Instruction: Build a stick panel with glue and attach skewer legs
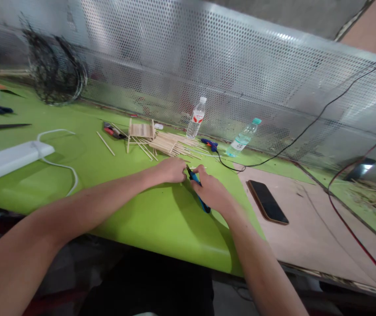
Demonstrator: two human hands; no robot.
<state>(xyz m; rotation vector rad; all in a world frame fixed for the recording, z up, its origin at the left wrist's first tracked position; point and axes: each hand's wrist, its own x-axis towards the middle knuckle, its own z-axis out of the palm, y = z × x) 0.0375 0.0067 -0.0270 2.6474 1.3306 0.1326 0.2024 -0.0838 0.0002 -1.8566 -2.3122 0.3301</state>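
Note:
My right hand (212, 191) is closed round a pair of blue-handled pliers (204, 206), whose dark jaws point away from me toward the left fingers. My left hand (174, 170) is closed in a pinch just left of the jaws. A thin pale wooden stick (193, 167) shows between the two hands, at the jaws; its end inside the left fingers is hidden. Behind the hands lies a loose pile of thin wooden sticks (188, 144). A small chair-like frame of sticks (142, 131) stands at the pile's left side.
Beyond the sticks are a blue glue gun (210, 144) with a black cord, a clear bottle (193, 125) and a greenish bottle (241, 140). Red-handled pliers (112, 130) lie left. A phone (267, 202) rests at right, a white power strip (13, 160) far left. Perforated metal (161, 57) closes the back.

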